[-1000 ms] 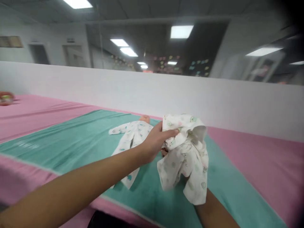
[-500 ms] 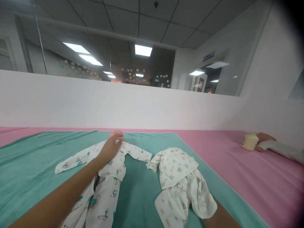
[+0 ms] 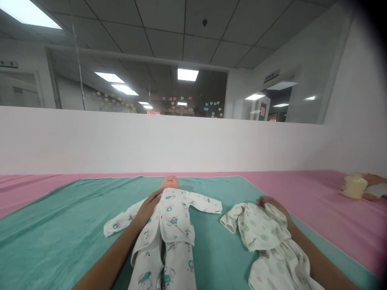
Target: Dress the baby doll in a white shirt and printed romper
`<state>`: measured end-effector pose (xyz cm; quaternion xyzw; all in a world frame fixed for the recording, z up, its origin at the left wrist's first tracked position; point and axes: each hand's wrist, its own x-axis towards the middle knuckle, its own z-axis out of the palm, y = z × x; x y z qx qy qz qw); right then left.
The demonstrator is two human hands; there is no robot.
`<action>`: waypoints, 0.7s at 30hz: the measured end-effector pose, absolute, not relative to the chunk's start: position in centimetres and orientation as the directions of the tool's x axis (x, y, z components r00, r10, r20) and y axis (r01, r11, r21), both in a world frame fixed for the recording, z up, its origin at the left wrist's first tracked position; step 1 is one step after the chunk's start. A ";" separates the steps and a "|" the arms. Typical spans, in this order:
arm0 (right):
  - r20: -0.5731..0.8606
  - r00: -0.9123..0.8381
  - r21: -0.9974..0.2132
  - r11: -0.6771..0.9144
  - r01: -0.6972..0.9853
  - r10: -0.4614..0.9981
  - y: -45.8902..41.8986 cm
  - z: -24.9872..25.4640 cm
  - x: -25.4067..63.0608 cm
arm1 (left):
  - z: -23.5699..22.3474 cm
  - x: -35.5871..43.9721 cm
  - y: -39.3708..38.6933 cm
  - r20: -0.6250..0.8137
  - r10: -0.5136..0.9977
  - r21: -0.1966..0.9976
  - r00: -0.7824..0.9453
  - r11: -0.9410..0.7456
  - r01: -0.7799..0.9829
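View: head camera, looking forward and down over both forearms.
Doll: a doll (image 3: 170, 182) lies face up in a white printed sleepsuit (image 3: 177, 225), centred on the mat, its head near the mat's far edge, feet toward the person, its long axis running straight away from them, arms spread sideways.
Left hand: the left hand (image 3: 147, 208) lies flat and relaxed on the sleepsuit's chest, on the doll's side nearer the mat's left edge, gripping nothing.
Right hand: the right hand (image 3: 272, 205) rests on a folded white garment (image 3: 260, 229) just right of the doll, near the mat's right edge; whether it grips the cloth, I cannot tell.
Nearer hand: the left, touching the doll.
Surface: a teal mat (image 3: 54, 229) on a pink worktop (image 3: 329, 217).
Right edge: a co-worker's hand (image 3: 375, 179) holds a cream bottle (image 3: 353, 186).
Room: a white wall (image 3: 151, 141) behind, then a glass partition (image 3: 136, 88) with heart shapes (image 3: 181, 102).
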<state>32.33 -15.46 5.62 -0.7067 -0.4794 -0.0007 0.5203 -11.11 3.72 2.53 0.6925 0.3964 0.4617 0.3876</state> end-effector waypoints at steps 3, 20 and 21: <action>0.397 0.464 -0.876 0.176 0.450 0.792 -14.3 5.3 28.0 | 3.1 -10.6 3.6 0.346 0.897 0.895 0.275 -0.404 0.189; 0.270 0.023 -0.485 0.115 0.867 0.963 -0.6 7.2 6.1 | 3.2 -10.0 4.6 0.403 0.808 0.781 0.429 -0.548 0.298; 0.221 -0.006 -0.465 0.111 0.879 0.975 -0.1 7.4 6.1 | 3.1 -9.9 4.7 0.403 0.800 0.793 0.444 -0.548 0.267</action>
